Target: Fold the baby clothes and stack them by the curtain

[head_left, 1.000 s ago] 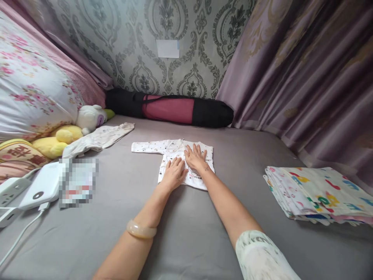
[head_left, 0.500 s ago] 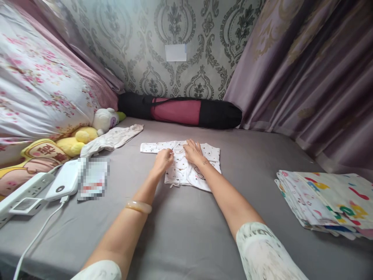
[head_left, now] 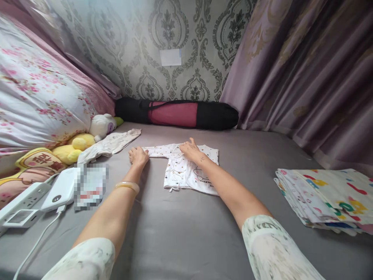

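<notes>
A small white baby shirt [head_left: 178, 171] with tiny dark prints lies spread on the grey bed sheet. Its left sleeve stretches out sideways, and its right side is folded in over the front with a line drawing and lettering. My left hand [head_left: 139, 156] is closed around the cuff end of that sleeve, fingers curled. On the shirt's neckline rests my right hand [head_left: 190, 151], its index finger stretched out and the other fingers partly hidden. A thin tie string [head_left: 174, 189] sticks out at the shirt's lower hem.
At right lies a stack of folded printed cloths [head_left: 329, 198]. Another pale garment [head_left: 112, 144] lies at left near plush toys [head_left: 76, 147], a white power bank [head_left: 60, 189] and a power strip [head_left: 26, 200]. A black-and-red long bag [head_left: 175, 114] lies along the wall.
My left hand has moved left from near the shirt's neckline out to the sleeve's end. My right hand has stayed near the neckline. The view has shifted slightly.
</notes>
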`<state>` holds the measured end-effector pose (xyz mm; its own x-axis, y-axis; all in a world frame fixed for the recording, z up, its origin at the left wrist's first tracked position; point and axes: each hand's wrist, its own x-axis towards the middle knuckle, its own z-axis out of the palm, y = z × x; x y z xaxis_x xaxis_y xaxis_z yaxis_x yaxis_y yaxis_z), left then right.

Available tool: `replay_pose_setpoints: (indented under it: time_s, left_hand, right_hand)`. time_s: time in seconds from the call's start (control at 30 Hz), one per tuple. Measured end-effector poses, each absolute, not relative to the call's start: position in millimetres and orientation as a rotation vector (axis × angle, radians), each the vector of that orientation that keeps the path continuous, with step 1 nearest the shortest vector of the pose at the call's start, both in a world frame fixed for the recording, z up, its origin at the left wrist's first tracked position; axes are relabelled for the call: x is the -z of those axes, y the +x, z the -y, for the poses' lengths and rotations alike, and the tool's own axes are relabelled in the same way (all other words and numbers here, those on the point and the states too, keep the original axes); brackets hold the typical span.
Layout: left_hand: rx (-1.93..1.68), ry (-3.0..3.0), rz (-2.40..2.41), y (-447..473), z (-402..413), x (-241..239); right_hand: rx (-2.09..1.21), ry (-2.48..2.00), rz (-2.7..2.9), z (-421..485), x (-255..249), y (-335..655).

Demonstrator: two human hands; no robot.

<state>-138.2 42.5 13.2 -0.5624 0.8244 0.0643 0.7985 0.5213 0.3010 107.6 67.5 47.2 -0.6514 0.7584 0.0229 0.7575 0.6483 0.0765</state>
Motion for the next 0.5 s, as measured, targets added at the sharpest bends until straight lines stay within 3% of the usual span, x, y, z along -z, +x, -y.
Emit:
replay_pose_setpoints:
  time_s: [0.13,0.3,0.5]
  left_hand:
    - [-0.541,1.341,-2.594,-151.2,-53.1,-11.4]
    - [-0.685,1.208,-2.506,-170.3,-68.8,-7.1]
    - [-0.806,1.135,-2.441,-184.4,-80.9,1.8]
  right_hand:
    - [-0.113,1.337,-2.86,-57.7,-64.4,119.8]
    - [0.151,1.668,-2.675,-55.7,-81.4,135.1]
    - [0.267,1.825,-2.728,-59.8,-44.9,121.4]
